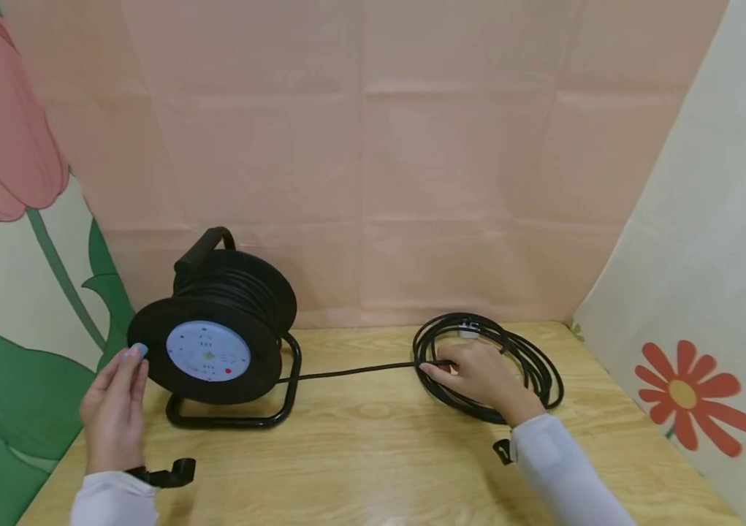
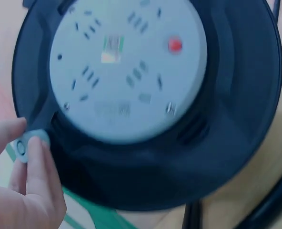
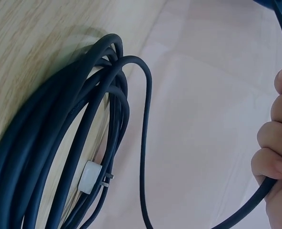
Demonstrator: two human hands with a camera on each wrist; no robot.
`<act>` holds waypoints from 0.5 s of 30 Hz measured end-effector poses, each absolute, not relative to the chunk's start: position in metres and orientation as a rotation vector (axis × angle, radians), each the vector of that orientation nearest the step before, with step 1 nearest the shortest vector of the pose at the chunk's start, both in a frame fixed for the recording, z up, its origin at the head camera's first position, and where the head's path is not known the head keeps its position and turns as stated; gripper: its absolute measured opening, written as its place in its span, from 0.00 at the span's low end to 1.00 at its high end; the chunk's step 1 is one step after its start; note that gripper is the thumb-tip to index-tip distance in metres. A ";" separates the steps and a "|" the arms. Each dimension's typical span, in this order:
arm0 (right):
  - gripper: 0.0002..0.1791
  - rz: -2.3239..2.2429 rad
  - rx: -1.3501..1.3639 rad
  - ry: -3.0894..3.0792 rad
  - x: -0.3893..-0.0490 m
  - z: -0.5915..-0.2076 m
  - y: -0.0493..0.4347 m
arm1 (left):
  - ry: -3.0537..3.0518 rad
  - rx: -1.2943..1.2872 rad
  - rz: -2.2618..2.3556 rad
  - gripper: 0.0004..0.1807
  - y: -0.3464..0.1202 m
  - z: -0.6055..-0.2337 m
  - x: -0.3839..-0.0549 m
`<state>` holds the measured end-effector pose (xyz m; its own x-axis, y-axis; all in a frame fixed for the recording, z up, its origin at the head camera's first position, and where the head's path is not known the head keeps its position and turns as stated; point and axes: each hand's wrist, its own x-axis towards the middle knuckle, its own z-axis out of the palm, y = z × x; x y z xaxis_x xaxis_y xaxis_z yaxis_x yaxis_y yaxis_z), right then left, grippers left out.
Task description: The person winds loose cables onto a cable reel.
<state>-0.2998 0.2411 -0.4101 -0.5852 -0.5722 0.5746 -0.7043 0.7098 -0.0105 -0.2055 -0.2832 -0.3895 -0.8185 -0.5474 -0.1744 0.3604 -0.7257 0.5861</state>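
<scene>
A black cable reel (image 1: 208, 329) with a pale blue socket face (image 2: 126, 86) stands at the left of the table on its tubular frame. My left hand (image 1: 116, 409) pinches a small light-blue knob (image 2: 34, 143) at the reel's outer rim. To the right lies a loose coil of black cable (image 1: 546, 365), and one straight length (image 1: 359, 370) runs from it to the base of the reel. Above the coil's near left side, my right hand (image 1: 481, 372) grips that cable with curled fingers (image 3: 274, 136). A white plug (image 3: 90, 177) with metal prongs lies inside the coil.
The wooden table (image 1: 373, 467) ends at a pink cloth backdrop (image 1: 412, 183). Printed cloths with flowers hang at the left and right sides. The reel's carrying handle (image 1: 202, 250) sticks up at the top. Black wrist straps show at both cuffs.
</scene>
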 end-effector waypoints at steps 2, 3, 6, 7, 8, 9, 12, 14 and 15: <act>0.22 0.329 0.979 -2.372 -0.300 -0.410 0.241 | -0.697 0.443 -2.467 0.12 -0.280 -0.385 -0.208; 0.22 0.332 0.983 -2.373 -0.300 -0.410 0.241 | -0.688 0.437 -2.454 0.13 -0.279 -0.384 -0.208; 0.22 0.332 0.988 -2.371 -0.300 -0.409 0.241 | -0.676 0.427 -2.437 0.14 -0.277 -0.380 -0.209; 0.22 0.328 0.988 -2.367 -0.300 -0.409 0.240 | -0.678 0.420 -2.435 0.14 -0.276 -0.379 -0.209; 0.21 0.325 0.989 -2.363 -0.300 -0.409 0.240 | -0.672 0.415 -2.440 0.14 -0.276 -0.378 -0.209; 0.20 0.322 0.989 -2.358 -0.300 -0.409 0.240 | -0.665 0.409 -2.448 0.14 -0.276 -0.377 -0.209; 0.17 0.313 0.993 -2.337 -0.301 -0.408 0.240 | -0.631 0.383 -2.482 0.14 -0.276 -0.375 -0.209; 0.15 0.307 1.003 -2.314 -0.302 -0.407 0.239 | -0.612 0.367 -2.501 0.14 -0.275 -0.373 -0.210; 0.14 0.300 1.012 -2.296 -0.302 -0.406 0.239 | -0.613 0.360 -2.504 0.14 -0.275 -0.372 -0.210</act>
<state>-0.3022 0.2391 -0.4062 -0.5255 -0.5926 0.6105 -0.7297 0.6829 0.0347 -0.2103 -0.2746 -0.3715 -0.8228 -0.5541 -0.1264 0.4331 -0.7552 0.4920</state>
